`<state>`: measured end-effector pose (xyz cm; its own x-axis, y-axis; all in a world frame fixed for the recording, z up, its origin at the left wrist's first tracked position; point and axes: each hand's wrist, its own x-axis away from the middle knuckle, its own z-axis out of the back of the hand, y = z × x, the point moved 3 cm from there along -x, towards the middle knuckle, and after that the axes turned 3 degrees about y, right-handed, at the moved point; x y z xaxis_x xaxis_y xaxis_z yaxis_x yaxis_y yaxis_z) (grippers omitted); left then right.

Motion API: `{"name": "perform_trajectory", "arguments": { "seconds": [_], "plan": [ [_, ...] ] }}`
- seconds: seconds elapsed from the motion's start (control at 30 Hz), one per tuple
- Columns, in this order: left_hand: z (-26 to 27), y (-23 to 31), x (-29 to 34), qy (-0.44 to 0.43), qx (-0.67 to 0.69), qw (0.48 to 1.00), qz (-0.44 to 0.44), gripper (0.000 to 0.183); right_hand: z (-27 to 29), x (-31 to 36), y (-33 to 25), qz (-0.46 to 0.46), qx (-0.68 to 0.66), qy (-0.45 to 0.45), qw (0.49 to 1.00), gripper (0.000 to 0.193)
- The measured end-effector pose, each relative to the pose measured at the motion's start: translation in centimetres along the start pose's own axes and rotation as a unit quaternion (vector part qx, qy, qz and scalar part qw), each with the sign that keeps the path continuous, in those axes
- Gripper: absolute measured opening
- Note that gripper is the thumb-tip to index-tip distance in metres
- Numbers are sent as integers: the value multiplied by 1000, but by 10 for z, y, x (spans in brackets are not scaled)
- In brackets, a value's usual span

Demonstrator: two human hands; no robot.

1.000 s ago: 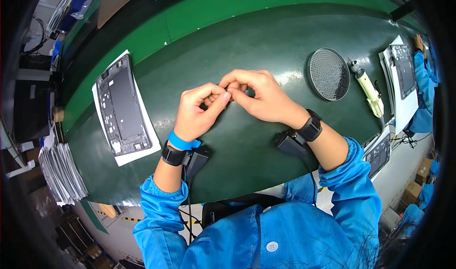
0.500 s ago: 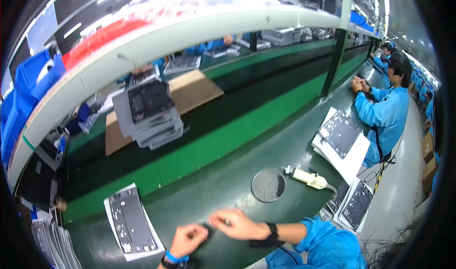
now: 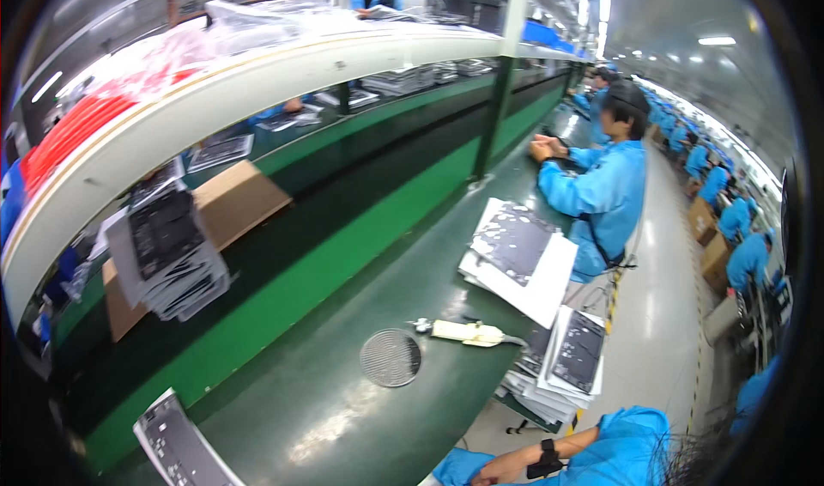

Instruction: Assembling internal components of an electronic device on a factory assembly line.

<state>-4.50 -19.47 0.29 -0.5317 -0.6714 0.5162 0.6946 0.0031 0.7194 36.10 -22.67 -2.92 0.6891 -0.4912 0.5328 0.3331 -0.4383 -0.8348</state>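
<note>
At the lower edge, my right hand (image 3: 496,470) is low beside the bench, in front of the blue clothing on my lap. A black band circles its wrist, and its fingers are cut off from sight. My left hand is out of the picture. On the green bench (image 3: 318,400) lies a cream corded power screwdriver (image 3: 468,332), its metal tip beside a round ribbed disc (image 3: 390,357). Down at the lower left, a dark flat panel with white patches (image 3: 184,447) rests on a white sheet.
Stacked panels on white sheets (image 3: 577,353) stand at the bench's right edge, below another panel (image 3: 515,241). A pile of panels (image 3: 172,246) sits on brown board across the green strip. An overhead shelf (image 3: 257,69) and post (image 3: 502,82) cross the view. A blue-clad co-worker (image 3: 601,177) sits at right.
My view has swung right, so the bench things appear farther left. My hands, earlier close together over the bench, have parted from there; the left has left the picture and the right is lower.
</note>
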Motion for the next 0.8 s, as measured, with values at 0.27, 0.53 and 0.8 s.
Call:
{"name": "perform_trajectory", "arguments": {
  "seconds": [0.27,0.53,0.8],
  "plan": [
    [47,12,-75,-107,50,993,-21,37,-22,-11,81,50,-36,15,998,24],
    [65,-33,-126,-111,155,981,21,28,-18,-34,23,26,-127,2,992,30],
    [98,-88,-156,-63,272,959,44,19,-7,-77,-22,136,55,50,988,23]
  ]
}}
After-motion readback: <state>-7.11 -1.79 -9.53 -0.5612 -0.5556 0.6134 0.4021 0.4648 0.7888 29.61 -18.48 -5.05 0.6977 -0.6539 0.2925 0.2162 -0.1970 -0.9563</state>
